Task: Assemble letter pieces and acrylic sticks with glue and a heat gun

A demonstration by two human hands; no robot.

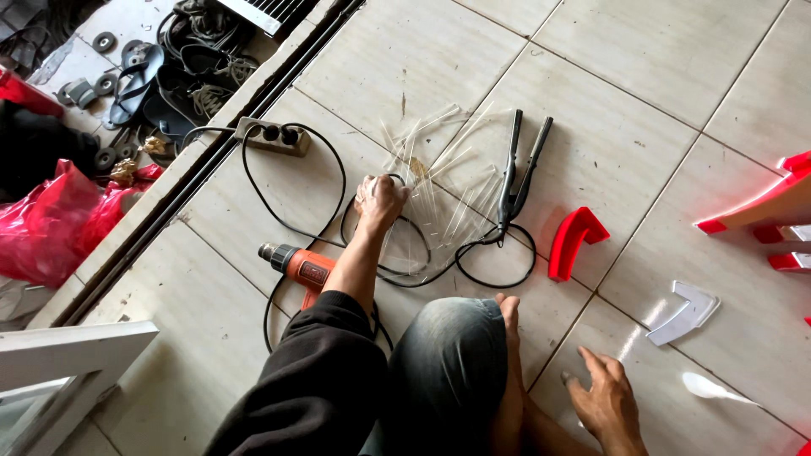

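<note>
- On the tiled floor [642,101], seen from above, a person crouches with one jeans-clad knee [448,355] forward; everything lies on the pale tiles ahead.
- A red plastic bag [51,228] sits far left past a dark floor track, near sandals [139,80] and small wheels.
- An orange heat gun [300,266] lies just left of the left forearm, nozzle pointing left, its black cable [334,181] looping up to a power strip [272,135].
- Black flat tongs [519,173] lie to the right of the left hand, long axis running away from the person, arms slightly apart.
- A red curved plastic piece [574,241] and a white angled piece [688,311] lie further right, well apart from both hands.
- Clear thin strips [448,177] lie scattered in a loose fan straight ahead, mostly pointing away and to the right; they are see-through and hard to count.
- The left hand [380,203] is the nearer one: it is stretched forward and closed in a fist over a bunch of strips at the fan's near-left edge.
- The right hand [604,401] rests low right, fingers spread open, flat on the floor, holding nothing.
</note>
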